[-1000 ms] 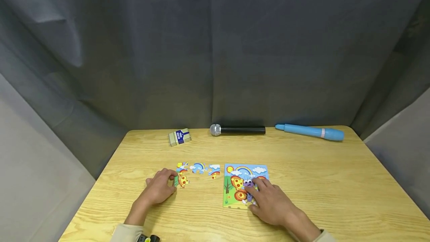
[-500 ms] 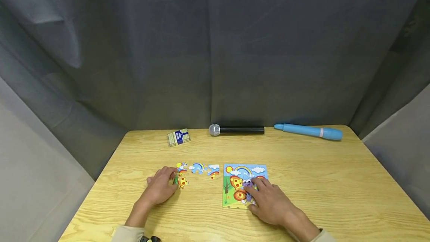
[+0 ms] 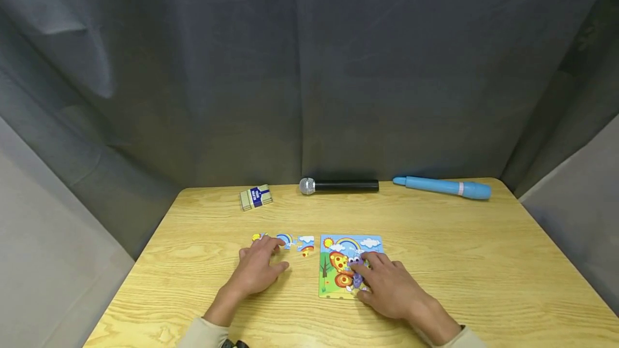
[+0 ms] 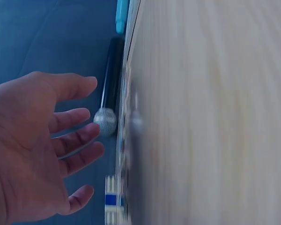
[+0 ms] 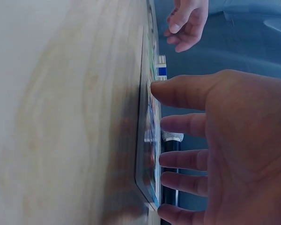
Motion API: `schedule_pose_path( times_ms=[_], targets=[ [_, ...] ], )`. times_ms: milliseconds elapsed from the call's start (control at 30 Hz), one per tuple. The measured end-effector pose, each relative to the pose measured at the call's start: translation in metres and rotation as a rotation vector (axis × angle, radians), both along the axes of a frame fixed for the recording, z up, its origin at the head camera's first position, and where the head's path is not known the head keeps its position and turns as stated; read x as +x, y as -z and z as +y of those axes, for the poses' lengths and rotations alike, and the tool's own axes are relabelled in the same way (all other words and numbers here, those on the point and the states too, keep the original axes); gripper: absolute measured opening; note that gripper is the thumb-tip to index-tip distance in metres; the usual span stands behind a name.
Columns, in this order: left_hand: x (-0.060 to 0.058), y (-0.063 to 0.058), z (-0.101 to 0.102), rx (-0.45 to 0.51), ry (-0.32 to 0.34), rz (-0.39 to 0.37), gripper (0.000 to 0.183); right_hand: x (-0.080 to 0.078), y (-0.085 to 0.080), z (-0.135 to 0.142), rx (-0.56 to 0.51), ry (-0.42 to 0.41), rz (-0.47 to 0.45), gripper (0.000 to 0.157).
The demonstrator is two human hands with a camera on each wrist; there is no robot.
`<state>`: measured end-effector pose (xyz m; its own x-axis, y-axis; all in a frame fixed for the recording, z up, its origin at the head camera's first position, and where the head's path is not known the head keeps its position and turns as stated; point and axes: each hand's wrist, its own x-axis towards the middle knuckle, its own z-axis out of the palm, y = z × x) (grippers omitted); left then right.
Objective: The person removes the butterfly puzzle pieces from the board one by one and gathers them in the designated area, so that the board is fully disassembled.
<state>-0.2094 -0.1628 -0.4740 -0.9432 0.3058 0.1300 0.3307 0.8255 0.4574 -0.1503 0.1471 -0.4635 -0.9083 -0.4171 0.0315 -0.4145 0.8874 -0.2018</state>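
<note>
A square jigsaw puzzle (image 3: 332,290) with a butterfly picture lies flat on the table. My right hand (image 3: 393,287) rests on its right side, fingertips touching the surface and covering part of the picture. To its left are several loose jigsaw pieces, including a rainbow piece (image 3: 288,239) and a cloud piece (image 3: 306,240). Over the left ones is my left hand (image 3: 258,268), index fingertip right at the rainbow piece, hiding the butterfly-wing piece. Seen in the left wrist view, the left hand (image 4: 33,145) has its fingers spread and loosely bent, holding nothing.
Along the table's back edge lie a pack of thin sticks (image 3: 256,197) with a blue label, a black microphone (image 3: 340,186) and a blue tapered tube (image 3: 442,187). A dark curtain (image 3: 309,69) hangs directly behind the table (image 3: 474,262).
My left hand has moved right from the left edge of the loose pieces to over them, its fingers spreading. The right hand stays on the puzzle.
</note>
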Motion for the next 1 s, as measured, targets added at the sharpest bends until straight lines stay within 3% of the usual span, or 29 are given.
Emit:
schedule_pose_path(
  times_ms=[533, 767, 1000],
  targets=[
    [0.003, -0.003, 0.059, -0.100, 0.153, -0.028, 0.045, -0.012, 0.003, 0.020, -0.052, 0.090, -0.050, 0.063],
    [0.004, -0.002, 0.083, -0.154, 0.193, -0.023, 0.043, -0.015, 0.005, 0.024, -0.055, 0.139, -0.113, 0.066],
    [0.002, -0.002, 0.103, -0.180, 0.222, -0.049, 0.041, -0.016, 0.005, 0.027, -0.021, 0.158, -0.118, 0.066]
  ],
)
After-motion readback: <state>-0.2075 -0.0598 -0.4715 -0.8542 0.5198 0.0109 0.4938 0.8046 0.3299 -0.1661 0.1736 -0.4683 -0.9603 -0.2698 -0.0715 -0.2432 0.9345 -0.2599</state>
